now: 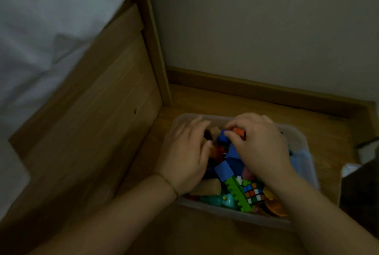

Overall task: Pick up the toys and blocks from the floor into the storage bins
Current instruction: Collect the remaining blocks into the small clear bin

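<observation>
Right hand (260, 146): fingertips curled, pinching an orange block (239, 131) over the bin's far end, with a blue block (222, 138) touching just left of it. Left hand (186, 152): laid over wooden blocks (215, 130) alongside; its hold is too blurred to tell. Bin (231, 212): heaped full and directly beneath both hands, so any drop point likely lies straight down. Bed frame (102, 111) close on the left, skirting board (246, 84) behind, bare floor (205, 234) nearer.

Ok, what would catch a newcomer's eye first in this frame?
The left hand and right hand reach into a clear storage bin on the wooden floor. The right hand pinches an orange block at its far end; a puzzle cube lies near the front edge.
</observation>
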